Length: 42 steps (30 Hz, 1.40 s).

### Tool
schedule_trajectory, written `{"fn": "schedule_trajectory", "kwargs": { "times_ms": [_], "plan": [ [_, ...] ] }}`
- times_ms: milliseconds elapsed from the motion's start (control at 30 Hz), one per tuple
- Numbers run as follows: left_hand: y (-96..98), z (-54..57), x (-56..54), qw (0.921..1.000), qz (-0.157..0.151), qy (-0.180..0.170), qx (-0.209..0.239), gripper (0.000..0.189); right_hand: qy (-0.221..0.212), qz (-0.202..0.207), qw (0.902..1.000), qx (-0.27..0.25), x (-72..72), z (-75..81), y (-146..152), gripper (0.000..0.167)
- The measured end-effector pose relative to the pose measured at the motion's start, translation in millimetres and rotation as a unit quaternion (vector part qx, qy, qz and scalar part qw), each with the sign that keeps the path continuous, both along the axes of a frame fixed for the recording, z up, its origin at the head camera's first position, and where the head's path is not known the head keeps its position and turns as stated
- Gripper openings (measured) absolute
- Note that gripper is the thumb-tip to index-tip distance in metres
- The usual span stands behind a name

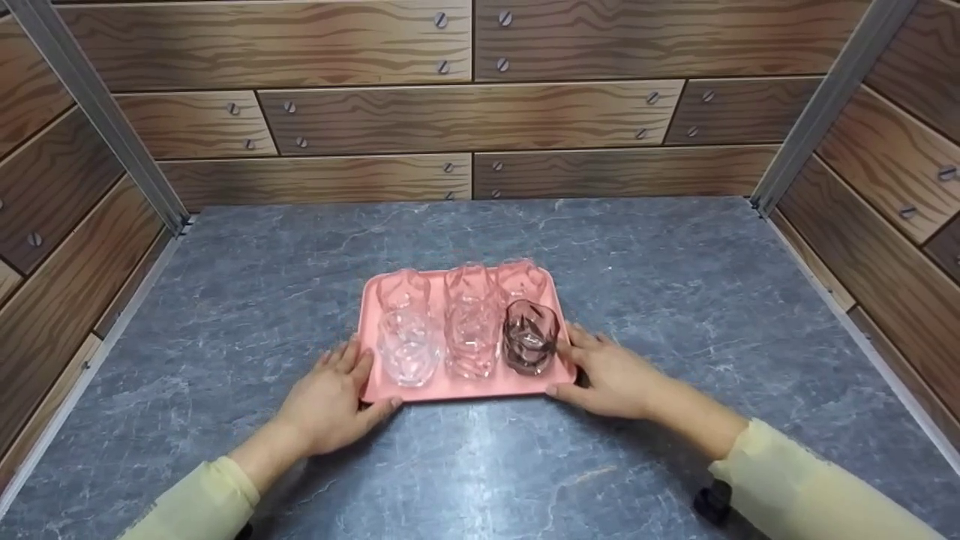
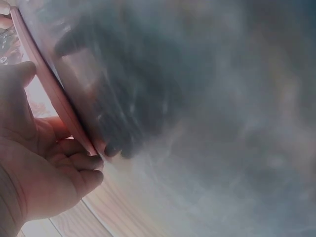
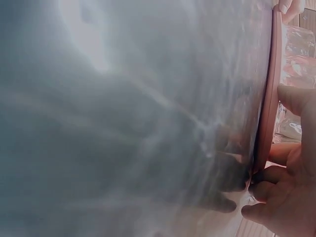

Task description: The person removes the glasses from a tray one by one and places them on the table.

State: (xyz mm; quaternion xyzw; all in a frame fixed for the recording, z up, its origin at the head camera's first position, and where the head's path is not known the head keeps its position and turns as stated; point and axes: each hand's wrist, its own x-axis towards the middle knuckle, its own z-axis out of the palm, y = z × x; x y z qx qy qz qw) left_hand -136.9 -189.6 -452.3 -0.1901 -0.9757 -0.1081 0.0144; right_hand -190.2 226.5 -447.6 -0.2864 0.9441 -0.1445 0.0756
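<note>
1. The left hand (image 1: pixel 326 403) grasps the pink tray (image 1: pixel 517 385) at its near-left corner, thumb on the near rim, other fingers curled against the left edge
2. The right hand (image 1: pixel 615 379) grips the near-right corner in mirror fashion — thumb at the near edge, fingers at the right side
3. This paired hold probably keeps the load level; whether the tray is raised at all, I cannot tell
4. Six cups sit on it, two rows of three, seemingly packed close to fit inside the rim: far-left cup (image 1: pixel 403 289), far-middle cup (image 1: pixel 469 281), far-right cup (image 1: pixel 523 279), near-left cup (image 1: pixel 409 367), near-middle cup (image 1: pixel 472 352) and, near right, a dark cup (image 1: pixel 531 341)
5. Counted: one tray, one smoky cup, five paler see-through ones — tint uncertain over pink
6. The tray is around the middle of one marbled table (image 1: pixel 225 337)
7. Outermost: two pale yellow sleeves (image 1: pixel 810 487), three wood-patterned walls (image 1: pixel 360 120)
</note>
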Motion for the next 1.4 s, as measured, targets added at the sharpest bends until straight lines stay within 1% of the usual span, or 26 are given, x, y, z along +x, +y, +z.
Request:
{"fn": "schedule_trajectory", "kwargs": {
  "times_ms": [167, 433, 533, 733, 800, 900, 967, 1033, 1133, 1267, 1333, 1400],
  "plan": [
    [3.5, 0.3, 11.3, 1.0, -0.005, 0.008, 0.0, 0.09, 0.004, -0.002, 1.0, 0.002, 10.7, -1.1, 5.5, 0.089],
    [7.6, 2.6, 24.3, 0.9999, -0.007, -0.002, -0.007, 0.091, 0.015, 0.008, 0.9998, -0.005, 21.8, 1.4, 12.0, 0.088],
    [7.8, 2.5, 27.9, 0.9999, -0.005, -0.005, -0.013, 0.091, 0.015, 0.013, 0.9998, -0.006, 25.6, 2.8, 13.0, 0.088],
    [7.0, 1.6, 30.8, 0.9992, -0.028, 0.02, -0.022, 0.088, 0.014, 0.018, 0.9997, -0.005, 30.1, 3.3, 15.0, 0.088],
    [6.3, 2.2, 30.0, 0.9985, -0.037, 0.027, -0.031, 0.087, 0.013, 0.018, 0.9997, -0.006, 30.9, 3.8, 15.3, 0.088],
    [3.4, 3.3, 27.0, 0.9966, -0.051, 0.05, -0.042, 0.087, 0.01, 0.017, 0.9998, -0.007, 30.9, 4.0, 15.8, 0.088],
    [0.3, 3.7, 23.3, 0.9948, -0.062, 0.067, -0.046, 0.087, 0.009, 0.019, 0.9997, -0.01, 30.2, 3.9, 16.7, 0.088],
    [-2.9, 4.6, 18.4, 0.9936, -0.072, 0.074, -0.046, 0.091, 0.013, 0.02, 0.9996, -0.018, 28.6, 3.6, 18.5, 0.087],
    [-6.9, 6.2, 9.5, 0.9941, -0.081, 0.058, -0.044, 0.102, 0.024, 0.021, 0.9989, -0.034, 25.0, 4.9, 22.4, 0.087],
    [-10.9, 7.5, -1.0, 0.9956, -0.082, 0.009, -0.045, 0.118, 0.044, 0.013, 0.9966, -0.069, 18.8, 11.2, 27.4, 0.09],
    [-12.7, 7.4, -4.4, 0.9955, -0.082, -0.013, -0.047, 0.123, 0.055, 0.008, 0.9942, -0.092, 15.6, 15.5, 28.8, 0.091],
    [-14.0, 7.0, -6.5, 0.995, -0.082, -0.027, -0.05, 0.126, 0.067, 0.004, 0.9909, -0.117, 12.7, 19.7, 28.9, 0.09]
  ]
}}
